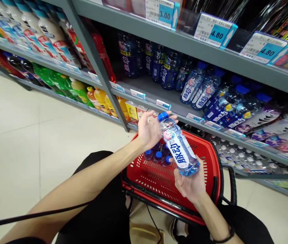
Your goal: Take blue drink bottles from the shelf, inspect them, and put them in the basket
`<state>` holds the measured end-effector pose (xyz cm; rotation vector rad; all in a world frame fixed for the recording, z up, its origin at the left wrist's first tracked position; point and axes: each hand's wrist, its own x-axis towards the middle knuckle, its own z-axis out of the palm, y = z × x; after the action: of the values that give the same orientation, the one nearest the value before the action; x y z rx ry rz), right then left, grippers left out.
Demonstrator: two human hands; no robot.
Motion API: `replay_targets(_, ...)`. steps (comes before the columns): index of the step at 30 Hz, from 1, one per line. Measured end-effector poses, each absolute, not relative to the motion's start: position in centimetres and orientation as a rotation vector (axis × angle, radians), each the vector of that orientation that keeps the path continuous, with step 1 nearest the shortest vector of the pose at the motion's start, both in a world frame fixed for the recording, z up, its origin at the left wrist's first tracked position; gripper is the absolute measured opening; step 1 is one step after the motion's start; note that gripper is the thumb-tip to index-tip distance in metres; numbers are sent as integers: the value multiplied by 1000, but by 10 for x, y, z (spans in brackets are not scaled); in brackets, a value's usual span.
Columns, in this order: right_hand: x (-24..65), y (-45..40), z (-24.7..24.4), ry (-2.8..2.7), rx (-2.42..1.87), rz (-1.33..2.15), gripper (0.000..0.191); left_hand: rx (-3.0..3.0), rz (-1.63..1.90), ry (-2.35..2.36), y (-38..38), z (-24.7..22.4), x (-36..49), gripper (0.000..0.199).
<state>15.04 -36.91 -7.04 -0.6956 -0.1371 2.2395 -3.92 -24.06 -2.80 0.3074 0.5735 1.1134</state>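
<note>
A clear bottle with a blue cap and a white label [178,149] lies tilted across both my hands above a red shopping basket [149,184]. My left hand [150,130] supports it at the neck, its fingers passing behind the bottle and its thumb apart from it. At the lower end, my right hand [191,179] holds the base, with the palm and fingers partly hidden under the bottle. Several blue-capped bottles [158,156] are inside the basket, partly covered by my left hand and the held bottle.
In front stands a grey shelf [156,93] with similar white-labelled bottles [206,89] and dark blue-labelled bottles [170,69]. Price tags [212,30] line the shelf edges. The basket's black handle [232,186] sticks out at right. A black cord [37,215] crosses my left forearm.
</note>
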Motion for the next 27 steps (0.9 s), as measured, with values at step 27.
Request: replay_targets(27, 177, -364, -76, -1477, -1334, 703, 86, 141, 1156, 687, -237, -25, -33, 48)
